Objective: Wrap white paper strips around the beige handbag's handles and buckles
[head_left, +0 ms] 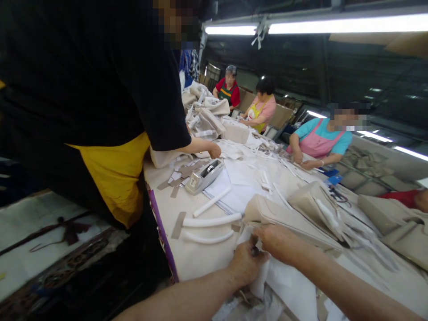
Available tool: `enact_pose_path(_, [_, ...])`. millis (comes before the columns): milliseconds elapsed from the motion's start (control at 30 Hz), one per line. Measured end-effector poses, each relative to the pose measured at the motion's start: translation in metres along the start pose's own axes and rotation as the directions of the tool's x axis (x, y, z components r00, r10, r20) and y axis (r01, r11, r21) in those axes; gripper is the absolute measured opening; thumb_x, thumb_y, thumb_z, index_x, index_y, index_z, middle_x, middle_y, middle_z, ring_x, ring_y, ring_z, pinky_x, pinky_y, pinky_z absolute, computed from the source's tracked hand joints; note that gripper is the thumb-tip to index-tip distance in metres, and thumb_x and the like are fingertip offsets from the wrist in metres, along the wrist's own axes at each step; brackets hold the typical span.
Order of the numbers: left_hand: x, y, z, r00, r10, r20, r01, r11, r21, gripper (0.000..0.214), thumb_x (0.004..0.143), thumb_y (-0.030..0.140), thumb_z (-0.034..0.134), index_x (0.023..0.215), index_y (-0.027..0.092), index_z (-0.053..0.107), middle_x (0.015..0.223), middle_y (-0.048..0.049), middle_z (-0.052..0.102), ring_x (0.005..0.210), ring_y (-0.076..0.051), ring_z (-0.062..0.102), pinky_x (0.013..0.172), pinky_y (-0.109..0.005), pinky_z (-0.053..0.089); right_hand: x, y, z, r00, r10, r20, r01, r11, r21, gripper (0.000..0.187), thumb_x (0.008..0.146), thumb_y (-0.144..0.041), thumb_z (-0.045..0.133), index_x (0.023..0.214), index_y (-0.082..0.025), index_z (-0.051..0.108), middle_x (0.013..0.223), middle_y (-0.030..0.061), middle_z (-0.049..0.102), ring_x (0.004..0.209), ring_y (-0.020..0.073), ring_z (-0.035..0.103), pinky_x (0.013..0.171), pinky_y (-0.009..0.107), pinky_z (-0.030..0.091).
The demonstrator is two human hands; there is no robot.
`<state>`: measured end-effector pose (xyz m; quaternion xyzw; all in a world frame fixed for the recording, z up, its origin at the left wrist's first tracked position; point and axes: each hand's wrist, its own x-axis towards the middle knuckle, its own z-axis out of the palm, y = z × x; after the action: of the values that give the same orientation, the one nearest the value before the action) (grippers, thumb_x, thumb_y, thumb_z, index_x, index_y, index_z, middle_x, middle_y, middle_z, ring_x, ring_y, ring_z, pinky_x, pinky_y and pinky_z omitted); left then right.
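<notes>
At the table's near edge my left hand (246, 264) is closed around a piece of soft white wrapping (261, 280). Close against it, my right hand (276, 242) has its fingertips bent in on the same white piece. A small dark spot shows between the two hands, too small to name. Just beyond my hands lies a beige handbag (277, 214) on its side. White foam tubes (212, 220) rest left of my hands, one touching a grey-brown strip (178, 225). Crumpled white sheets (290, 285) spread out beneath my forearms.
A tape dispenser (204, 176) stands beside stacked white sheets (234, 189). More beige bags (314, 205) lie to the right, and a heap of them (209, 116) is at the back. A co-worker in a yellow apron (112, 174) leans in from the left; several others work opposite.
</notes>
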<state>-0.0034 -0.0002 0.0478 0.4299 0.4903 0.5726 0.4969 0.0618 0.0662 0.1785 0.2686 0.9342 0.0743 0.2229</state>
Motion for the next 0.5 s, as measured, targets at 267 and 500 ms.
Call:
enact_pose_path(267, [-0.005, 0.005, -0.001, 0.998, 0.052, -0.018, -0.049, 0.984, 0.171, 0.028, 0.072, 0.028, 0.057, 0.097, 0.018, 0.064, 0.066, 0.0006, 0.058, 0.058, -0.012, 0.045, 0.056, -0.024, 0.033, 0.016, -0.004, 0.002, 0.999, -0.041, -0.010, 0.041, 0.998, -0.050, 0.019, 0.066, -0.006, 0.057, 0.081, -0.017, 0.063, 0.083, 0.0081, 0.065, 0.076, 0.0235, 0.063, 0.062, 0.028, 0.043])
enact_pose_path(500, [0.002, 0.000, 0.002, 1.000, 0.011, -0.015, -0.012, 1.000, -0.020, 0.027, 0.069, 0.025, 0.059, 0.092, 0.015, 0.065, 0.079, -0.0027, 0.065, 0.069, -0.015, 0.051, 0.064, -0.025, 0.040, 0.005, -0.001, 0.004, 0.985, -0.166, -0.056, 0.162, 0.985, -0.061, 0.016, 0.073, -0.006, 0.052, 0.081, -0.016, 0.061, 0.085, 0.0065, 0.064, 0.069, 0.0196, 0.061, 0.059, 0.027, 0.042])
